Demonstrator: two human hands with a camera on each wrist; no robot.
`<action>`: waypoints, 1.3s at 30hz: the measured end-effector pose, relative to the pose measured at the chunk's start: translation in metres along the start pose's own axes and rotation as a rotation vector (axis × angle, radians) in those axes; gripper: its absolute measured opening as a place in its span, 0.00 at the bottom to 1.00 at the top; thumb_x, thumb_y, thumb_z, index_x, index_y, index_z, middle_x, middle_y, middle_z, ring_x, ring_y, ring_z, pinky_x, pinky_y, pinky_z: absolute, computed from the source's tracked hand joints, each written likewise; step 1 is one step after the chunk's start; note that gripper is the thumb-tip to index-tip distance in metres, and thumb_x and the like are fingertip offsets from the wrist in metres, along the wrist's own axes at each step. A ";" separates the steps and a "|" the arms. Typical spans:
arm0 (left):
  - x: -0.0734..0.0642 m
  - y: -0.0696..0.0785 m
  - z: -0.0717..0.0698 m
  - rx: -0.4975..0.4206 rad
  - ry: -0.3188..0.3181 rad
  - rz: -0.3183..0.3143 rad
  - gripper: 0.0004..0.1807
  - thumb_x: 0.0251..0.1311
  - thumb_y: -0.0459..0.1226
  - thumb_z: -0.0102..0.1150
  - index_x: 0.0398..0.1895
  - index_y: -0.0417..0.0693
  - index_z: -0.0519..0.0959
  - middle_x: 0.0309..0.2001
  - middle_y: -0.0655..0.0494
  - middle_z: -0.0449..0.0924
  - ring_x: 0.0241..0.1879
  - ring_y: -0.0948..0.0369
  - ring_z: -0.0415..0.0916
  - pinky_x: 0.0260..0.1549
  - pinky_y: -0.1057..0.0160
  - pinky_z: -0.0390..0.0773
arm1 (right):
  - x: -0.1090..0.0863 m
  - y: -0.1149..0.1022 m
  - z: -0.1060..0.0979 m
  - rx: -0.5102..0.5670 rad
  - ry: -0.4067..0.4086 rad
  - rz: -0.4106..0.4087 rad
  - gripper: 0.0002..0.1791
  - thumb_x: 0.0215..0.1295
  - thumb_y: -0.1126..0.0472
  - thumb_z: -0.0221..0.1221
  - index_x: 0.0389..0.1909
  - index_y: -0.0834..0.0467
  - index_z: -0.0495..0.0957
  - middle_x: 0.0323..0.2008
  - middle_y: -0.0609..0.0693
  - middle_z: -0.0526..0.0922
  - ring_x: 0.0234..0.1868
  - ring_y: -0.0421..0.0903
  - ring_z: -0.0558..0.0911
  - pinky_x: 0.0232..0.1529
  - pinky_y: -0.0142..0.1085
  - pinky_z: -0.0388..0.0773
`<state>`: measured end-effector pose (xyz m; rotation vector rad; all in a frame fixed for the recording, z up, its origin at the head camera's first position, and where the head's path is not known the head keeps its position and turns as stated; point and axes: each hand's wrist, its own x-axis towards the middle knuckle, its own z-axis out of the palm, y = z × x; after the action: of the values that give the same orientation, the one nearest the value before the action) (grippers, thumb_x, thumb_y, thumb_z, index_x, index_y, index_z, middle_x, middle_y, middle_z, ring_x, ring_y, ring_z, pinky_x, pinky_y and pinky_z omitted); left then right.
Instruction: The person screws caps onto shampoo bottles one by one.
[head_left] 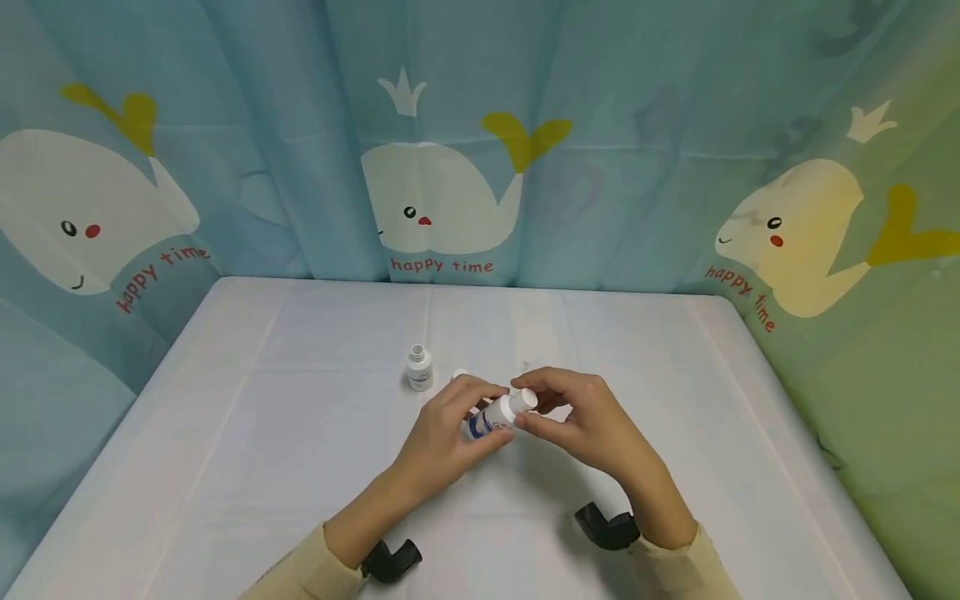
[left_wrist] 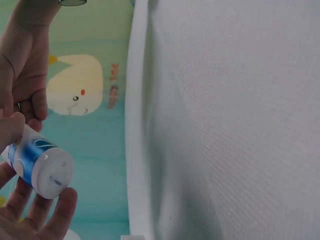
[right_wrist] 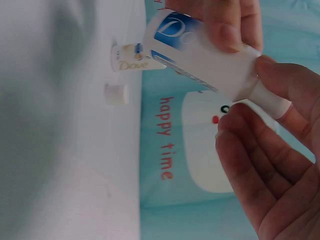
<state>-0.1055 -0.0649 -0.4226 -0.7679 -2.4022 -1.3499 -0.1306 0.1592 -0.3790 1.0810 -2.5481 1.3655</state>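
Note:
A small white bottle [head_left: 491, 417] with a blue label is tilted in my left hand [head_left: 453, 421], whose fingers and thumb grip its body. The bottle's round base [left_wrist: 53, 173] faces the left wrist view. On its upper end sits a narrower white cap [right_wrist: 270, 101]. My right hand [head_left: 573, 415] surrounds that cap loosely, the thumb [right_wrist: 282, 75] against it and the other fingers extended beside it. Behind my left hand, a second small white bottle [head_left: 419, 369], marked Dove, stands upright with an uncovered mouth. A loose white cap [right_wrist: 116, 94] lies near it, mostly hidden in the head view.
The table [head_left: 300, 433] has a white cover. A blue-green curtain [head_left: 465, 50] with printed whales hangs behind and along its sides. Black wrist mounts [head_left: 607, 527] sit by both sleeves, close to the tabletop.

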 end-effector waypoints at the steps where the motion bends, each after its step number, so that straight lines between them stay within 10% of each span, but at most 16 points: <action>1: 0.001 0.000 0.001 -0.021 -0.009 -0.022 0.22 0.56 0.46 0.73 0.54 0.56 0.79 0.50 0.64 0.76 0.45 0.67 0.74 0.40 0.64 0.80 | 0.000 0.002 -0.001 0.018 -0.003 0.016 0.18 0.60 0.59 0.71 0.51 0.54 0.82 0.44 0.44 0.86 0.37 0.38 0.85 0.40 0.36 0.84; 11: 0.015 -0.009 0.016 -0.220 -0.020 -0.184 0.22 0.55 0.44 0.74 0.54 0.62 0.80 0.48 0.66 0.79 0.50 0.66 0.78 0.49 0.58 0.82 | -0.003 0.037 -0.006 0.174 -0.054 0.154 0.14 0.59 0.62 0.71 0.46 0.53 0.83 0.41 0.47 0.85 0.38 0.44 0.85 0.40 0.37 0.83; 20: 0.051 -0.023 0.048 -0.334 -0.086 -0.302 0.23 0.55 0.38 0.74 0.55 0.51 0.81 0.52 0.57 0.80 0.51 0.56 0.80 0.49 0.59 0.82 | -0.009 0.068 -0.015 0.183 0.058 0.274 0.15 0.60 0.64 0.70 0.47 0.52 0.82 0.42 0.49 0.84 0.39 0.47 0.85 0.41 0.37 0.83; 31: 0.077 -0.041 0.080 -0.283 -0.119 -0.329 0.23 0.54 0.35 0.74 0.54 0.47 0.79 0.52 0.54 0.81 0.50 0.57 0.81 0.46 0.66 0.82 | -0.009 0.063 -0.022 0.139 0.117 0.374 0.15 0.64 0.70 0.64 0.51 0.66 0.78 0.48 0.63 0.82 0.44 0.59 0.84 0.42 0.34 0.81; 39: 0.081 -0.045 0.087 -0.317 -0.135 -0.348 0.24 0.55 0.37 0.74 0.55 0.47 0.79 0.54 0.52 0.81 0.50 0.55 0.82 0.47 0.64 0.82 | -0.017 0.100 -0.017 0.144 0.158 0.412 0.17 0.65 0.63 0.66 0.54 0.59 0.78 0.50 0.58 0.82 0.45 0.54 0.85 0.41 0.35 0.81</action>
<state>-0.1964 0.0159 -0.4605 -0.5419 -2.5458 -1.9047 -0.1823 0.2179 -0.4453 0.4451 -2.6831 1.6658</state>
